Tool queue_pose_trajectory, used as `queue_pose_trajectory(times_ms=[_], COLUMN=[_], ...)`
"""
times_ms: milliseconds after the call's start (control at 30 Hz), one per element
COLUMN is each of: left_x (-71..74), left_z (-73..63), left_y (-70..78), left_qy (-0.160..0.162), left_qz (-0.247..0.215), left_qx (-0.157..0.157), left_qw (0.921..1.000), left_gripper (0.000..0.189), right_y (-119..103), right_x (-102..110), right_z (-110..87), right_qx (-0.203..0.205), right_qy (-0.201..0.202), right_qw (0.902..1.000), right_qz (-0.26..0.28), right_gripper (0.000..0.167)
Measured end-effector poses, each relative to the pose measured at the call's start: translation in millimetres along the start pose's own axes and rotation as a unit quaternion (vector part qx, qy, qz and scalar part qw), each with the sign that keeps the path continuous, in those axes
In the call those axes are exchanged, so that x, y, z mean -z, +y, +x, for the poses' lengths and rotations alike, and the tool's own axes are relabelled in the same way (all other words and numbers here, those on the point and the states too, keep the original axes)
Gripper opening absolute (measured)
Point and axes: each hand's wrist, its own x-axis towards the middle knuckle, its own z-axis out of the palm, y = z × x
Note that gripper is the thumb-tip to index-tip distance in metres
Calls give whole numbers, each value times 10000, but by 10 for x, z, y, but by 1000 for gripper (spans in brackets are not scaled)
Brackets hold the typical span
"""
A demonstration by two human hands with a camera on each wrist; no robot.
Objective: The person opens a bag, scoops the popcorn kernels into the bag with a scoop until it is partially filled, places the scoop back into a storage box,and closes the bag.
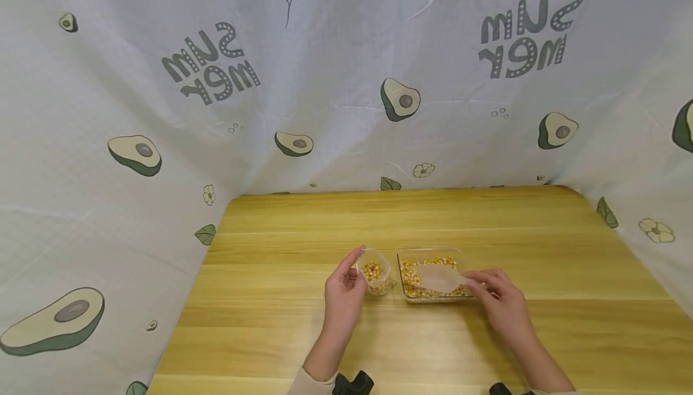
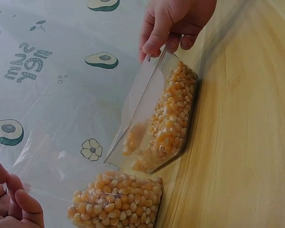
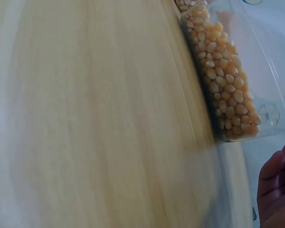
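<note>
My left hand (image 1: 343, 296) pinches the rim of a clear plastic bag (image 1: 381, 284) between thumb and fingers. Corn kernels (image 2: 116, 202) fill its lower part, and it stands on the table with its mouth open. Just right of the bag is a clear rectangular container (image 1: 409, 300) holding loose corn kernels (image 1: 444, 261). My right hand (image 1: 500, 302) pinches the handle of a translucent white scoop (image 1: 437, 278) at the container's right side. The scoop's wide end is over the kernels inside the container; in the left wrist view it shows through the clear wall.
Both things stand on a wood-grain table (image 1: 281, 263). A pale curtain (image 1: 335, 82) printed with avocados, flowers and lettering hangs behind the table and along its left and right sides.
</note>
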Motion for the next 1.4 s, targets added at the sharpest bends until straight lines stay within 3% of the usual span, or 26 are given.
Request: queue_pose_trajectory(times_ms=[267, 667, 967, 1400], left_x=[1, 5, 5, 3], left_z=[-2, -9, 9, 4], left_y=[-1, 12, 3, -2], left_qy=[-26, -25, -13, -28], left_qz=[13, -79, -40, -42], left_qx=[-75, -78, -23, -14], left_qw=[10000, 9999, 10000, 10000], left_gripper=[51, 51, 50, 52], right_y=[-19, -50, -128, -303], right_x=[-2, 112, 129, 189], right_z=[-3, 56, 71, 101], right_qx=[-34, -240, -215, -73], right_qy=[98, -17, 82, -47], right_qw=[9992, 9986, 9944, 9955], right_qz=[396, 471, 1028, 940], right_gripper=[18, 25, 24, 27])
